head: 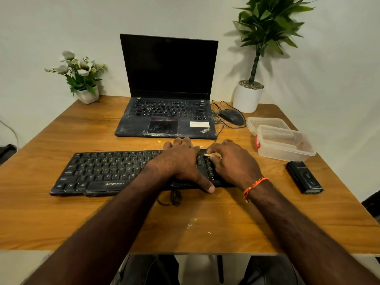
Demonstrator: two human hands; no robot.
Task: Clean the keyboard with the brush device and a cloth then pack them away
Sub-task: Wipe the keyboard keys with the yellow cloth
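Black Zebronics keyboard (107, 171) lies on the wooden table (61, 223), in front of the open black laptop (166, 112). My left hand (181, 161) lies flat across its right half, fingers straight, thumb over the front edge. My right hand (232, 161) pinches a small yellow cloth (211, 155) against the keys. Black brush device (304, 177) lies at the right, near the clear plastic box (285, 145).

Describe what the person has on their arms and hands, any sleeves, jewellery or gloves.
Both forearms are bare, with no sleeves in view and no gloves. The right hand has a thin braided thread band in orange and red at the wrist, with a loose end hanging. The left hand shows no rings, watch or band.
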